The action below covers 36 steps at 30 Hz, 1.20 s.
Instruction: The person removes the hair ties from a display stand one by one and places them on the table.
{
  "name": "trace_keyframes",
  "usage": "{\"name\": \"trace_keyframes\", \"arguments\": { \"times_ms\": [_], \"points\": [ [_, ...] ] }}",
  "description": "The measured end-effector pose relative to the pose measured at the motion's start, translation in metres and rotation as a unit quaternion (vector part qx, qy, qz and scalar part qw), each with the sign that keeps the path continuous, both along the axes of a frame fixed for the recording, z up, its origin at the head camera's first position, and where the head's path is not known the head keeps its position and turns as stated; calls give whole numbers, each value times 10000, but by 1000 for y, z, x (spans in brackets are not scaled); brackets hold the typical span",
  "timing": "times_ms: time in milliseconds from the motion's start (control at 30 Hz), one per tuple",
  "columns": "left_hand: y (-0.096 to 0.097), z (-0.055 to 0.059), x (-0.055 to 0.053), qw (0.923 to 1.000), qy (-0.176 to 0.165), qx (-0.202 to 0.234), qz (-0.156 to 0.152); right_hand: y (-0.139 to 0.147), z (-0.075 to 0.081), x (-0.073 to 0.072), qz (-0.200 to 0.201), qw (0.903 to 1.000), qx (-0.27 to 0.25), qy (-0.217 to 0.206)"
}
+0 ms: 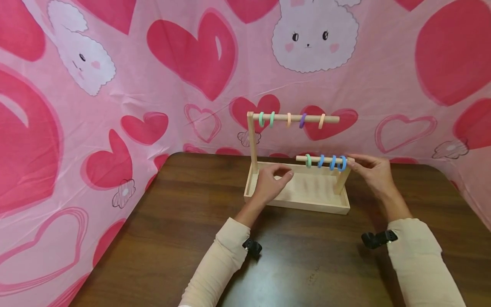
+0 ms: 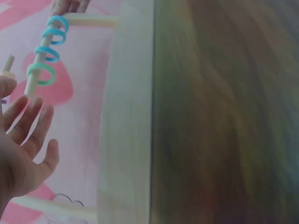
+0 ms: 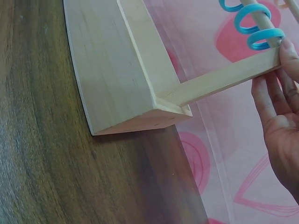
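A pale wooden stand with a shallow tray (image 1: 299, 205) is set near the back edge of the brown wooden desk (image 1: 192, 238). The top of the short wooden post (image 1: 342, 181), at the tray's right end, is pinched by the right hand (image 1: 376, 175). Nothing is seen held by the left hand (image 1: 268, 183); its thumb and first finger are bent toward each other, near the free end of the low round wooden bar (image 1: 301, 158). On that bar, one green ring (image 1: 308, 161) and three blue rings (image 1: 332, 162) are hung. On the high round wooden bar (image 1: 280, 117), two mint-green rings (image 1: 261, 123), two peach rings (image 1: 289, 120) and one purple ring (image 1: 302, 120) are hung.
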<state>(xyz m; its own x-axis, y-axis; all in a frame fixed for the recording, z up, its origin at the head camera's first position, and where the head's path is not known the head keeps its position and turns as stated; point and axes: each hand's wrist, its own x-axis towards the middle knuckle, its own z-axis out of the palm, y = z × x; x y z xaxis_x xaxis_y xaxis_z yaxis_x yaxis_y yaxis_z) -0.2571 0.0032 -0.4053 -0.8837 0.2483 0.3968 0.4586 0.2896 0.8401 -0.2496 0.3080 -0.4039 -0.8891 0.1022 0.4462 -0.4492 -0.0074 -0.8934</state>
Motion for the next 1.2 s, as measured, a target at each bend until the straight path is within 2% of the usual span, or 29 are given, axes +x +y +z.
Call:
{"name": "trace_keyframes", "arguments": {
  "times_ms": [167,267,467,900,1200],
  "points": [
    [16,7,2,9997,-20,112,222,1,0,-1,-114,9998,137,-101],
    [26,7,3,9986,-43,244,461,0,-1,-1,-113,9998,99,-148],
    [43,-1,2,9950,33,584,813,0,-3,-1,-100,9998,40,-182],
    [63,-12,0,9892,174,865,1172,1,1,-1,-142,9998,98,-109],
    [71,-20,-2,9859,522,872,1333,1,-1,-2,-106,9999,62,-89]
  ]
}}
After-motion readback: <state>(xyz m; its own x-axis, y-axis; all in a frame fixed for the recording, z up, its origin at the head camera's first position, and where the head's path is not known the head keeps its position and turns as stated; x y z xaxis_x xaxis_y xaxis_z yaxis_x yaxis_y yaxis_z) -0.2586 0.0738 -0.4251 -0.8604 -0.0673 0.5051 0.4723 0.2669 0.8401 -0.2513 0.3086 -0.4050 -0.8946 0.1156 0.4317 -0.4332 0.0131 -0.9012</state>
